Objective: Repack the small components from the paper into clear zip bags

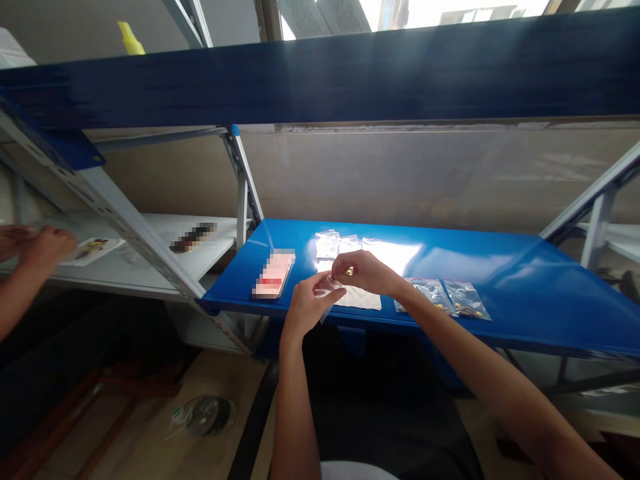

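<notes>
My left hand (306, 307) pinches a small clear plastic bag (327, 288) over the front edge of the blue shelf (500, 267). Just above that bag my right hand (364, 272) is closed, its fingertips holding a tiny yellowish piece (350, 271) at the bag's mouth. Under both hands lies a white sheet (359, 298). Two filled clear bags (447, 297) with small yellow bits lie to the right of my right wrist. Several empty clear bags (336, 244) lie further back on the shelf.
A blurred pinkish flat object (274, 273) lies on the shelf's left part. Another person's hands (35, 245) work at a white shelf (150, 263) on the left, near a printed card (93, 249). A plastic-wrapped roll (204, 416) sits on the floor. A blue beam (320, 73) runs overhead.
</notes>
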